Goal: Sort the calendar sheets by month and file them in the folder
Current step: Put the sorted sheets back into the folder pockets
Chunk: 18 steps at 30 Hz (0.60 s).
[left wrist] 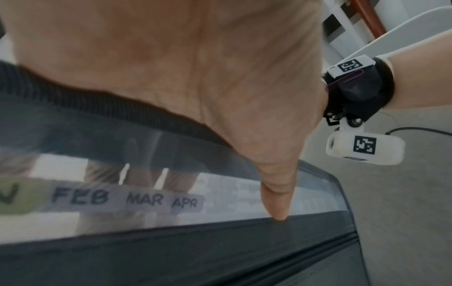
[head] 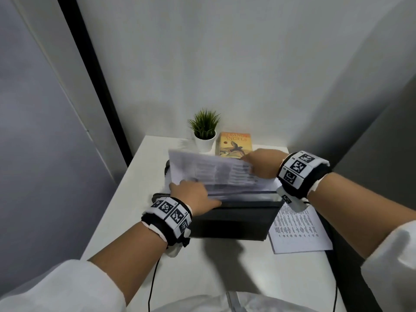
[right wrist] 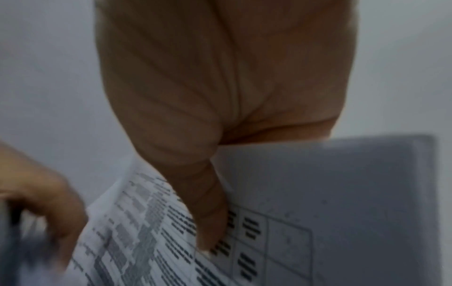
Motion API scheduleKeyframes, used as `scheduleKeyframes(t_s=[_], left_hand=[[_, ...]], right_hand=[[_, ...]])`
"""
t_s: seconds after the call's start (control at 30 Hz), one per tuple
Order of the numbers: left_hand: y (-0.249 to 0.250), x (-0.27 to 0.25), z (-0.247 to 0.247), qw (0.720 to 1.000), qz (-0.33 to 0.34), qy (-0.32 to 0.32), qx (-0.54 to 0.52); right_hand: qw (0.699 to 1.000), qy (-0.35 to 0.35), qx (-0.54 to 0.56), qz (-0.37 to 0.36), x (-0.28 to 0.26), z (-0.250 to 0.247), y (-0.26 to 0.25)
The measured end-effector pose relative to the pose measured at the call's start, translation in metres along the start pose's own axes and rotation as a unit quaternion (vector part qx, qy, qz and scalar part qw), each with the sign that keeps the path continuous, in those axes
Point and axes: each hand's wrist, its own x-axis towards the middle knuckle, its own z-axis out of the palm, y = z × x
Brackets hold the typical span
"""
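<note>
A black expanding folder (head: 231, 224) stands open in the middle of the white table (head: 144, 176). My left hand (head: 194, 194) grips its front dividers at the left. The thumb (left wrist: 278, 211) presses the front edge, and the fingers show through the translucent tabs (left wrist: 80, 195) marked FEB, MAR and APR. My right hand (head: 254, 165) pinches the right edge of a printed calendar sheet (head: 213, 172), thumb (right wrist: 210, 222) on its printed face. The blurred sheet (right wrist: 342, 193) stands tilted above the folder's opening, its lower edge at the pockets.
More printed sheets (head: 297, 228) lie on the table just right of the folder. A small potted plant (head: 204, 131) and a yellow book (head: 234, 143) sit at the back against the wall. Cables hang from both wrists over the table's near edge.
</note>
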Motion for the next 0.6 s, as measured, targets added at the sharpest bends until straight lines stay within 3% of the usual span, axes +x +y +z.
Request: scheduleKeyframes(t_s=[0.2, 0.6], left_hand=[[-0.003, -0.002, 0.002, 0.999, 0.026, 0.034, 0.014], [-0.008, -0.01, 0.014, 0.981, 0.11, 0.156, -0.014]], right_hand=[[0.996, -0.083, -0.024, 0.005, 0.008, 0.022, -0.006], [0.997, -0.022, 0.063, 0.033, 0.012, 0.052, -0.002]])
